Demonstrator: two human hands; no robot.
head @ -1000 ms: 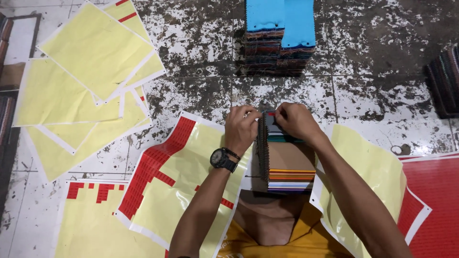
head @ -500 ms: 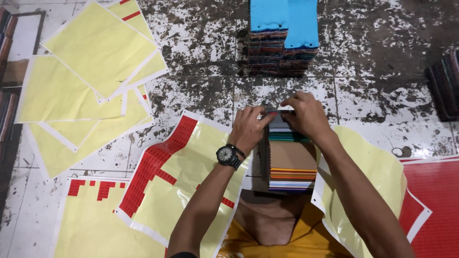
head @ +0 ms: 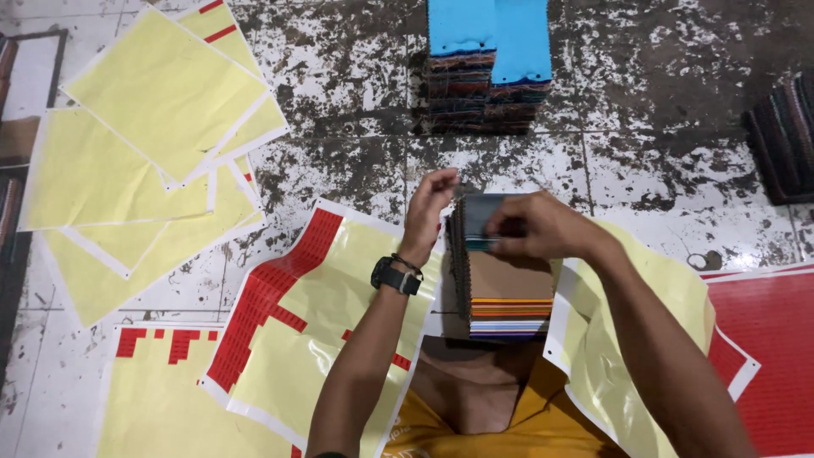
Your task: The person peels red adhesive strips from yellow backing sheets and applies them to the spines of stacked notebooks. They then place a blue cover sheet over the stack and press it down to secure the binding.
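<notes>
- Head view: left hand steadies the upright stack of fabric swatches on the lap, fingers loosely curled at its top edge.
- Right hand pinches the dark top swatch.
- Finished-looking blue-topped pile sits well apart on the floor; yellow backing sheets lie scattered left.

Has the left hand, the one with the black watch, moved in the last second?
Yes. The left hand has lifted off the stack of fabric swatches and moved up and away, toward the blue-topped pile, fingers open.
</notes>
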